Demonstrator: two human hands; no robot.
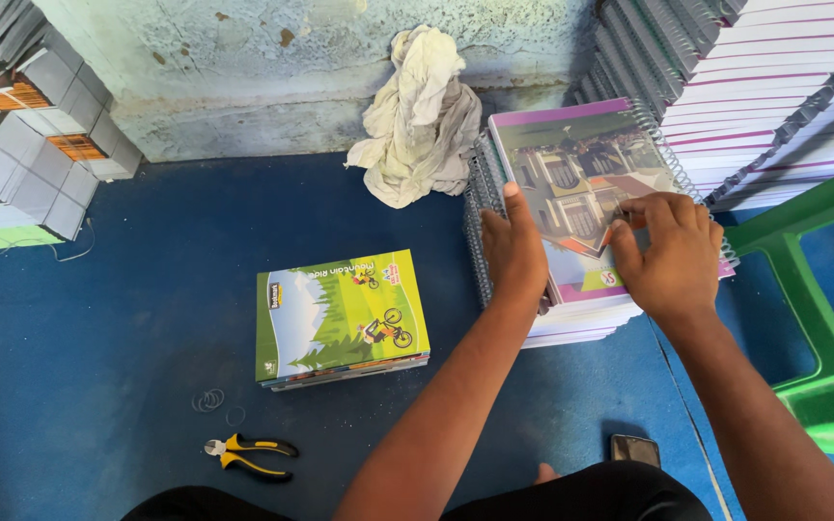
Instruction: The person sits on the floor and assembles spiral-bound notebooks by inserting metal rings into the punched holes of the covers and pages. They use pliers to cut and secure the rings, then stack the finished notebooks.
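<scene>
Both my hands on the top spiral notebook of a pile on the blue floor.

The purple-edged spiral notebook (576, 183) tops its pile (581, 323) at about 1 o'clock from me. My left hand (514, 249) lies flat on its left edge by the wire binding; my right hand (673, 253) pinches at the cover, fingers closed on it, the two hands apart. At 10 o'clock from my knees sits a green-covered stack of books (342, 318), yellow-handled pliers (248, 456) below it. A crumpled cloth (422, 121) leans on the wall at 12, a green plastic stool (813, 318) at 3.
</scene>
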